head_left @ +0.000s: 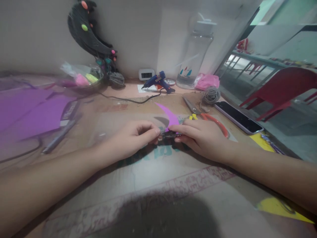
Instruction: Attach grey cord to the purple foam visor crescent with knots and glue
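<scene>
My left hand is closed, thumb and fingertips pinched together near the middle of the table. What it pinches is too small to make out. Facing it, my right hand has its fingers closed around a small dark metal tool that looks like pliers; its tip reaches the left fingertips, and its handles are mostly hidden. Just beyond the fingers lies a purple crescent-shaped cutout. Scissors with orange-red handles lie behind my right hand, with yellow tool ends beside them.
Purple sheets and a pen lie left. Along the back are a glue gun, a small digital clock, a water bottle and grey yarn. A phone rests right. A dark crescent ornament hangs on the wall.
</scene>
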`<state>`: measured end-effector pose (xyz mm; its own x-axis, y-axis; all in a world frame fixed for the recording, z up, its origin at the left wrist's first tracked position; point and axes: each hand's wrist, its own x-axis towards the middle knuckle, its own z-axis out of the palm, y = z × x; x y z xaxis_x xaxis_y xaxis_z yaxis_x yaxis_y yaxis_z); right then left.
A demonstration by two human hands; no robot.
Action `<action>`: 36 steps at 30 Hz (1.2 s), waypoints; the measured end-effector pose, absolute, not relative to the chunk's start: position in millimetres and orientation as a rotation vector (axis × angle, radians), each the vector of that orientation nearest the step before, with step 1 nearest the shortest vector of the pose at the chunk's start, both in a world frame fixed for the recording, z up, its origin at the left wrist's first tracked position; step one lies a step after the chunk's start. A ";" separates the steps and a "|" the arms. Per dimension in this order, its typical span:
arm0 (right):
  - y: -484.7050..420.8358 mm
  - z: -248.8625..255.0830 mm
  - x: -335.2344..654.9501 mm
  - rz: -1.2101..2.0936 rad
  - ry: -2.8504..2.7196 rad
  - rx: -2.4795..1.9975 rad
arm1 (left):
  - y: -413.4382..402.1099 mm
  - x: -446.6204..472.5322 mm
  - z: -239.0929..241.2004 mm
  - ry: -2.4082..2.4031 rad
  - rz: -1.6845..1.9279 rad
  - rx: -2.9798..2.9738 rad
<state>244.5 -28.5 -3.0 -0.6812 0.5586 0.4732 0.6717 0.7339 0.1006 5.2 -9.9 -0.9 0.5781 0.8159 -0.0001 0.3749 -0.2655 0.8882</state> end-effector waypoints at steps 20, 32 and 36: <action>-27.7 -1.9 244.8 -0.349 -2.527 -0.884 | -10.9 5.0 0.3 0.936 0.566 1.858; -26.8 -4.3 246.5 -0.335 -2.490 -0.879 | -9.7 4.1 -0.2 0.940 0.541 1.842; -28.3 -4.0 247.1 -0.258 -2.499 -0.966 | -10.0 4.3 -0.7 0.940 0.546 1.846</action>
<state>247.1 -28.3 -4.0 -0.6559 0.5914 0.4690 0.6748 0.7379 0.0132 4.3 -10.0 -0.7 0.6033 0.7969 -0.0304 0.3680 -0.2444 0.8971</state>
